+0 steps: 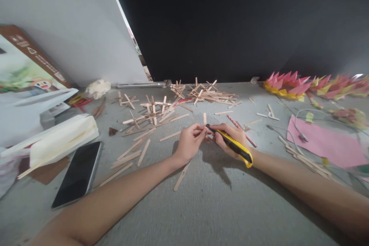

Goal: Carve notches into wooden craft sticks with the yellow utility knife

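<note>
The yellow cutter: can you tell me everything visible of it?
The yellow cutter looks like a slim plastic utility knife, yellow with dark parts and a rounded yellow end. The right hand grips it aslant, its dark front end pointing away and left, close to the wooden stick in the left hand; whether they touch is unclear.

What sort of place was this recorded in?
Probably an informal craft workspace, though I can't tell whether home, school or workshop: wooden sticks lie scattered on a grey surface, a yellow cutter is held, and pink-and-yellow paper decorations sit at the right.
</note>
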### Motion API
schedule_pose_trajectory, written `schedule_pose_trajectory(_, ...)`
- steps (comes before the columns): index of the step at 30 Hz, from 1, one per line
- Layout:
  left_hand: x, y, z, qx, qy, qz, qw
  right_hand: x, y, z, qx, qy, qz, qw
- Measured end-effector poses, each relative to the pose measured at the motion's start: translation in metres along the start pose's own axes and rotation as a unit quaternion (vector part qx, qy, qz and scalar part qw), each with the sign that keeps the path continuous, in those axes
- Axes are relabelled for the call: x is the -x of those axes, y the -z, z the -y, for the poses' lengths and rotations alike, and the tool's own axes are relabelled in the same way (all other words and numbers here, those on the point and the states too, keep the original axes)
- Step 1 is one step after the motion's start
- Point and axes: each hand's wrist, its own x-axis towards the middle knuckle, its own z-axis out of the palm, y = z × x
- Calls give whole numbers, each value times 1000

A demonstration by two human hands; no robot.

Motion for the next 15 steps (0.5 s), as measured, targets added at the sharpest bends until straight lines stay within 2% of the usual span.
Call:
schedule_pose_trajectory(3,0,0,0,0,-2,-1,1000,1,-1,0,-6,-7,0,1000)
schedule_pose_trajectory(9,-3,1,-1,64,31,16,997,3,-1,-3,1,-2,7,1000)
schedule_pose_trajectory(15,-4,2,-5,69,43,14,997,2,0,-6,4,2,17,1000)
